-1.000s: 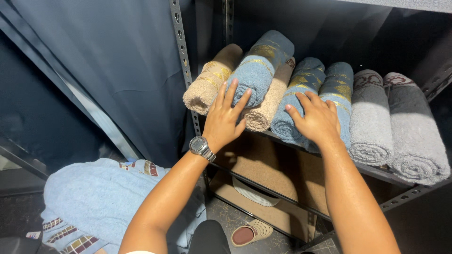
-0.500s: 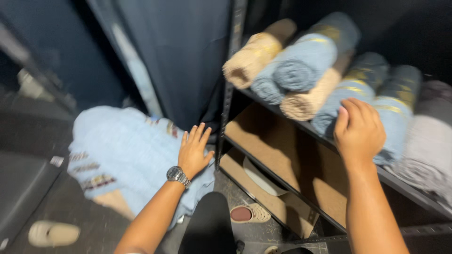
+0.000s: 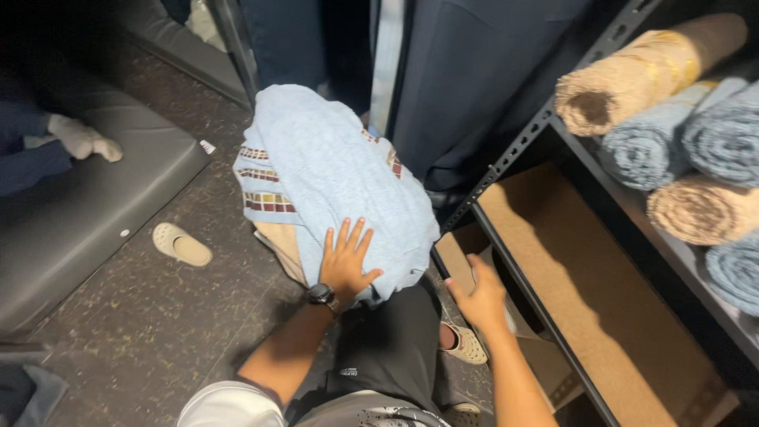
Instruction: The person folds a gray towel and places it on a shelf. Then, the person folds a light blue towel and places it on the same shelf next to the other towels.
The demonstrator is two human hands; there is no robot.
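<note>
My left hand, with a dark wristwatch, lies flat with spread fingers on a heap of light blue towels with red-and-cream patterned borders, piled on the floor in front of me. My right hand hangs low beside the front edge of the lower shelf of a dark metal rack, fingers loose, holding nothing. Rolled towels lie on the shelf above at the right: a beige roll, blue rolls and a cream roll.
A dark padded bench or mat lies at the left, with a person's socked foot on it. A cream clog rests on the speckled floor. Dark blue curtains hang behind the heap. My own foot wears a clog.
Both hands have left the rolled towels on the shelf. My view swung down and left; my left hand came down onto the blue towel heap, and my right hand dropped beside the lower shelf.
</note>
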